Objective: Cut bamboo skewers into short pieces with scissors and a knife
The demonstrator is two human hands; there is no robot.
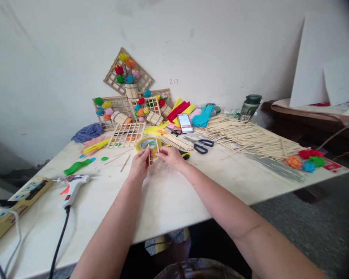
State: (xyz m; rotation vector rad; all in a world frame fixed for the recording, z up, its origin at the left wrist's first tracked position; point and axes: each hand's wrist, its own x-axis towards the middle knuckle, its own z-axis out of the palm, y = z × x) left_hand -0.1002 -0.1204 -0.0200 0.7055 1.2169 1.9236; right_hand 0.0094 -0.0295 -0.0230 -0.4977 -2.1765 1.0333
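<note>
Near the middle of the white table (pixel 192 193), my left hand (pixel 139 162) is closed on a short wooden stick (pixel 149 157) that stands roughly upright. Just to its right, my right hand (pixel 170 155) pinches another short stick (pixel 157 145), tilted slightly. The two sticks are apart. Behind both hands lies a roll of yellow tape (pixel 139 146), partly covered by the fingers. Dark-handled scissors (pixel 201 148) rest to the right of the tape, with a bundle of sticks (pixel 178 142) beside them.
A glue gun (pixel 74 190) and a power strip (pixel 17 209) are at the left. Stick lattices (pixel 126 135) with paper flowers (pixel 129 79) stand at the back. Many loose sticks (pixel 250 135), a bottle (pixel 250 106) and colored pompoms (pixel 293 162) are at the right.
</note>
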